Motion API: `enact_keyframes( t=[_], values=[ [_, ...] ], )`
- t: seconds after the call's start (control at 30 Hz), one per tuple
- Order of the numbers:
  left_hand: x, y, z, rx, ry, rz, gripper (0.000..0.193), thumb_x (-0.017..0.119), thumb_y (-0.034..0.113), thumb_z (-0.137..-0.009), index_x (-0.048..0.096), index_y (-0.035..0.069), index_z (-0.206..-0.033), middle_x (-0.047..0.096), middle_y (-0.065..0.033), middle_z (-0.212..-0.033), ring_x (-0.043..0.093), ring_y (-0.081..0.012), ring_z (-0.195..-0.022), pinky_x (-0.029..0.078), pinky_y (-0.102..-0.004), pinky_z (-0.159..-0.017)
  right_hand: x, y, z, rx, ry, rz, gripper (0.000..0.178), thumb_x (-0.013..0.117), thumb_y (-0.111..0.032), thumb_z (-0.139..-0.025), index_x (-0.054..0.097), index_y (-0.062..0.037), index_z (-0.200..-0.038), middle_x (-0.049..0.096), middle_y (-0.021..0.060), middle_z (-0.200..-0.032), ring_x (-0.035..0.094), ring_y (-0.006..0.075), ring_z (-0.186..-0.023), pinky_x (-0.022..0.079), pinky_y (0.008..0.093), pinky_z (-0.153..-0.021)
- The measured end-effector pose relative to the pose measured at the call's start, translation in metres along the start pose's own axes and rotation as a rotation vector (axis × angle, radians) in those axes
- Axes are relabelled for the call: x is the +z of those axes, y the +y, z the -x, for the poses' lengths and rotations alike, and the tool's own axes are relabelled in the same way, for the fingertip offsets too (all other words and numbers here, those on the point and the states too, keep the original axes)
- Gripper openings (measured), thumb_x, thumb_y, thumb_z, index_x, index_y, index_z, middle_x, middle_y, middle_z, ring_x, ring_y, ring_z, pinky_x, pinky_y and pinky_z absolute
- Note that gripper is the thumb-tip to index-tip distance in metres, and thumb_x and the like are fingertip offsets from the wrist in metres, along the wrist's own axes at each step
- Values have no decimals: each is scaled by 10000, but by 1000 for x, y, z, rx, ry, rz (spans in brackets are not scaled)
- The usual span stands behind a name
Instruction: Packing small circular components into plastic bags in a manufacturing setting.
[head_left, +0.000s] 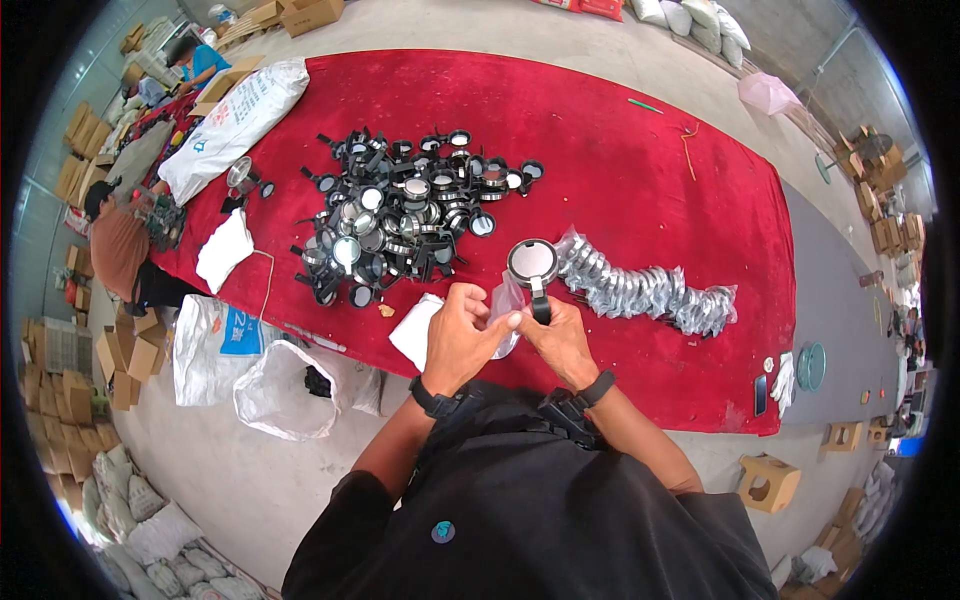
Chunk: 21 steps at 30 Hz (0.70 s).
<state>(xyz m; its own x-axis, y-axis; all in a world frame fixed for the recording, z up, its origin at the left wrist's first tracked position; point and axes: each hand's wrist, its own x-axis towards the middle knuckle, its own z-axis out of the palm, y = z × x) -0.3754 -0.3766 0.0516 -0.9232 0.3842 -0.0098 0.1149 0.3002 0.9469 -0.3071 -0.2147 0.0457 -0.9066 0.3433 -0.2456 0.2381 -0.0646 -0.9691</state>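
My right hand [562, 347] is closed on the black handle of a round, silver-faced metal part with a black rim [532, 260], held face up over the table. In my left hand [458, 338], the fingers pinch a small clear plastic bag [507, 308], which hangs between the two hands. The right thumb reaches to the bag's edge. Beyond my left hand lies a large loose pile of similar round metal parts with black handles [400, 205]. To the right of the held part, a curved row of plastic-wrapped round parts [640, 290] rests on the red cloth.
The red-covered table [600, 130] fills the middle. White cloths [226, 248] and a stuffed white sack [235, 130] lie at its left. A phone [761, 395] and gloves [783, 385] are near the right edge. Two people work at far left; an open sack [290, 392] stands below the table's left edge.
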Motion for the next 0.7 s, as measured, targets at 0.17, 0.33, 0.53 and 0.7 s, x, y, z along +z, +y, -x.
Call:
enact_keyframes(
  t=[0.17,0.33,0.53,0.7],
  values=[
    [5,-31,-8,-103,-74,221,144,709,76,-973,628,-26,-1034,700,-63,-828,655,-85,-701,534,-253,-590,-3,-6,1,-29,1,71,230,804,-183,-906,671,-31,-798,578,-65,-700,488,36,-668,414,265,-575],
    [-1,-24,-6,-105,21,239,61,681,39,-957,681,-20,-974,733,-80,-765,675,-92,-650,531,-268,-586,-29,13,-8,21,145,125,259,783,-229,-930,677,-29,-803,589,-43,-691,497,53,-646,418,277,-577],
    [7,-14,-8,-5,43,20,79,712,63,-925,703,-10,-954,746,-97,-764,690,-114,-644,531,-280,-596,-68,7,10,69,-53,-170,293,749,-245,-973,634,-48,-789,576,-18,-686,504,67,-600,406,273,-552],
    [17,-12,-9,1,36,18,88,717,68,-913,708,-9,-954,744,-112,-754,692,-128,-638,524,-293,-590,-89,3,38,222,-584,-793,260,681,-168,-986,576,-52,-779,465,-2,-637,452,106,-557,387,302,-538]
  ],
)
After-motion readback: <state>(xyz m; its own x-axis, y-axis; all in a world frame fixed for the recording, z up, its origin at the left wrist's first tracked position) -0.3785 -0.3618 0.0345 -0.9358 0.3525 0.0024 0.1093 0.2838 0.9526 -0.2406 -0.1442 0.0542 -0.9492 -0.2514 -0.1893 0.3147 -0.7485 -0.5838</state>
